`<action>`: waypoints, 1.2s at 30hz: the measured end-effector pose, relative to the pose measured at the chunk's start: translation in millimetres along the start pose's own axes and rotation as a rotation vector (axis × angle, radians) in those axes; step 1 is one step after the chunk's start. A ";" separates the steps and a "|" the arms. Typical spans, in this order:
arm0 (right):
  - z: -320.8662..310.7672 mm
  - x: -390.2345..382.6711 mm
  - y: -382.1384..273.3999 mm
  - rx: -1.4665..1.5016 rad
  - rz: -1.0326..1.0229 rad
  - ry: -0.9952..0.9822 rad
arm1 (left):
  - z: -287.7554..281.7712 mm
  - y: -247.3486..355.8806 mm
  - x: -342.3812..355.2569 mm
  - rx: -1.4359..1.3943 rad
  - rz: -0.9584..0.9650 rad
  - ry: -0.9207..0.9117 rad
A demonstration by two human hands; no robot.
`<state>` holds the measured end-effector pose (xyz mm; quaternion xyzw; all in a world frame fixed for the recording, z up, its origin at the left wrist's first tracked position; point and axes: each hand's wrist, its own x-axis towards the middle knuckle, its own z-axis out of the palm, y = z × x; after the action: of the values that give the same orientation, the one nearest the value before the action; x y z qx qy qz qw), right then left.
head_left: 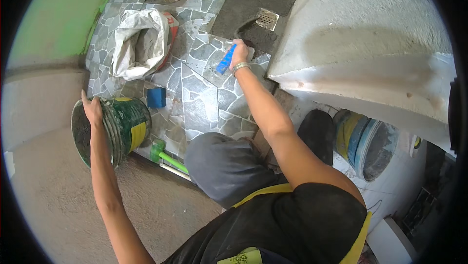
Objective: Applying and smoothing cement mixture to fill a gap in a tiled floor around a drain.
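Note:
My right hand (238, 55) is closed around a blue-handled tool (225, 59), which looks like a trowel; its blade is hard to make out. Just beyond that hand, wet grey mortar (261, 37) lies beside a square metal floor drain (267, 19). At the left, my left hand (92, 108) grips the rim of a green bucket (122, 122) with a yellow patch. The bucket tilts on its side, its mouth toward the left, with grey residue inside. One finger of that hand points up off the rim.
A white sack (129, 64) with its top rolled down stands on the stone-patterned tiles. Near it lie a blue block (156, 97) and a green-headed mallet (158, 150). A plastered wall (370, 35) rises at right, with a dirty bucket (373, 149) below it.

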<state>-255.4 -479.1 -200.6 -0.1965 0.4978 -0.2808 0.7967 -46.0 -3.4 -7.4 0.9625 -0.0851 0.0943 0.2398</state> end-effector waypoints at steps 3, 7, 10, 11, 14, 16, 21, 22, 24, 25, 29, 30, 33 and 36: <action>9.0 3.1 6.5 -0.096 0.079 -0.134 | -0.9 0.9 -0.5 0.013 0.014 0.012; 9.9 5.0 13.3 -0.068 0.106 -0.132 | -3.4 1.8 -1.3 -0.035 -0.074 -0.045; -4.6 2.1 12.0 -0.118 0.090 -0.063 | -3.0 1.0 -1.7 -0.020 -0.058 -0.032; -10.1 1.1 9.6 -0.082 0.073 -0.036 | -2.3 0.6 -1.4 -0.023 -0.033 -0.017; -20.4 -1.8 1.6 -0.016 0.068 0.023 | -0.5 -0.2 -0.4 -0.021 -0.006 0.003; -20.7 -3.2 -2.5 -0.127 0.057 -0.056 | -0.2 -0.6 0.1 -0.015 -0.004 0.007; -17.5 -1.8 -7.9 -0.139 0.083 -0.127 | -2.0 -0.5 -0.5 -0.001 -0.016 -0.003; -20.0 -1.2 -9.1 -0.105 0.079 -0.065 | -2.3 -0.5 -0.9 -0.001 -0.015 -0.001; -28.9 0.4 -13.1 -0.084 0.075 -0.060 | -2.4 -0.2 -1.3 -0.001 0.000 0.001; -34.0 1.0 -15.1 -0.080 0.086 -0.014 | -2.2 -0.2 -1.4 -0.001 -0.002 0.000; -38.3 0.6 -18.6 -0.053 0.022 -0.059 | -1.1 -0.9 -1.2 -0.026 -0.027 -0.001; -34.0 -0.2 -18.0 -0.053 0.024 -0.056 | -0.8 -1.2 -0.8 -0.001 0.005 0.001; -10.8 -1.6 -15.9 -0.466 -0.148 -0.150 | -0.4 -1.9 0.3 -0.003 0.018 0.011; 10.1 -0.8 -15.8 -0.541 -0.307 -0.174 | -2.0 -1.3 -0.7 0.012 -0.012 -0.005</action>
<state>-250.5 -490.4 -186.4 -0.4972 0.4487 -0.2374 0.7036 -46.7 -1.2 -6.4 0.9646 -0.0795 0.0908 0.2345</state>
